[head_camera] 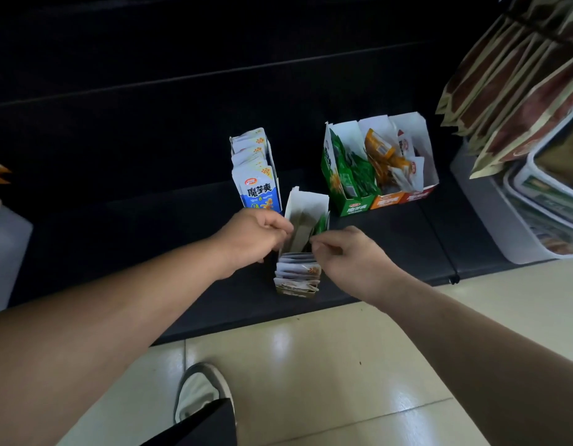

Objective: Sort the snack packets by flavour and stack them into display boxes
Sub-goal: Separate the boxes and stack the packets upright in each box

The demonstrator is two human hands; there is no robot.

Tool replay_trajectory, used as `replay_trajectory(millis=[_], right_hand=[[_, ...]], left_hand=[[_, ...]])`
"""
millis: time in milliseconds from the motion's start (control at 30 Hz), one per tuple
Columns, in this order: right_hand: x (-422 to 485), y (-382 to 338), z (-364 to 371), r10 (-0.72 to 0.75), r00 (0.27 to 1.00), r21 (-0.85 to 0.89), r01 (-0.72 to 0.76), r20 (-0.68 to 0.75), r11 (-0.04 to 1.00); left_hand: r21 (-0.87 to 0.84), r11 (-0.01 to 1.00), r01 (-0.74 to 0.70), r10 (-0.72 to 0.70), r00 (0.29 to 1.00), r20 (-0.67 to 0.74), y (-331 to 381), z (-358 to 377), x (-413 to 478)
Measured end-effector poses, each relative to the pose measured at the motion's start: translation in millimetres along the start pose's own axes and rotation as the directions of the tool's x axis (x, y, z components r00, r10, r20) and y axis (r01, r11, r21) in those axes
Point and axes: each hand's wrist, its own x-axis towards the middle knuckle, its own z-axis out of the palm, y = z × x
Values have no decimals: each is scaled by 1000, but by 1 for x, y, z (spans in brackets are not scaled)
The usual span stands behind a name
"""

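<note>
A low black shelf (149, 220) meets a pale tiled floor (310, 365). Near its front edge stands a narrow display box (306, 207) holding packets (298, 272). The left hand (249, 236) grips its left wall, while the right hand (349, 255) pinches what seems to be a green packet (322, 224). A blue box (259, 188) and a three-part box (359, 207) stand behind.

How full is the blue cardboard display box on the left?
Full. The blue cardboard display box holds upright blue-and-white snack packets packed from front to back, with no gap showing.
</note>
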Motion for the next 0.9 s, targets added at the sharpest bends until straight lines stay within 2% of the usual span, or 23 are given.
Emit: replay_trajectory(millis=[100,167,300,400,533,733,900], right_hand=[[-1,3,-8,-14,991,108,28,-134,994],[-3,5,-12,22,990,201,6,-137,980],[-4,11,-13,51,996,275,-30,-70,961],[-4,13,-14,100,995,327,-90,-12,941],[-7,14,-20,95,995,341,-95,16,935],[-11,9,-25,108,993,432,-115,42,894],[-10,2,-26,132,991,487,-125,19,864]], left_hand=[[118,989,-92,84,994,71,8,9,5],[262,956,-129,88,982,165,16,17,8],[458,889,-15,-130,950,285,30,28,21],[559,827,63,-255,927,274,36,31,36],[607,784,132,-358,894,269,34,25,41],[436,881,185,-327,903,278,33,14,26],[237,967,91,-155,952,264,41,-4,3]])
